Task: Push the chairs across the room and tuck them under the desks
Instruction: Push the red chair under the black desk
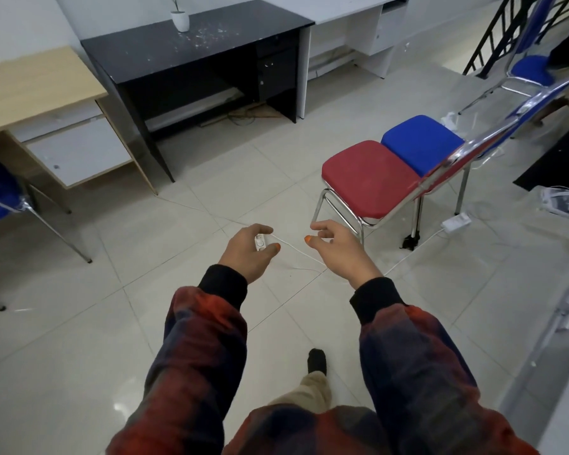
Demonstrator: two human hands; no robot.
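Far left: blue chair (pixel 0 195) parked at the wood-top bench (pixel 37 90), seat partly under its edge, so probably one tucked already, though cut off by the frame edge. Next over, black bench (pixel 191 44) with a small potted plant (pixel 179 18) and white specks on top; knee space bare, nothing tucked. White bench (pixel 342 14) beside it, likewise open underneath.

Centre foreground: left hand (pixel 248 252) out in front, fingers loosely curled, gripping nothing; small white switch on a floor cord (pixel 260 242) seen just beyond it, seemingly lying on the tiles. Right hand (pixel 340 251) also empty, fingers relaxed and half-bent, near the front leg of the red chair (pixel 368 177) but apart from it.

Right: red chair on open floor, well apart from any bench, second blue chair (pixel 421 142) pressed against its side. Third blue chair (pixel 532 68) further back by the stair railing (pixel 506 31).

Judged early to mid task: three chairs left to push and tuck, two benches waiting.
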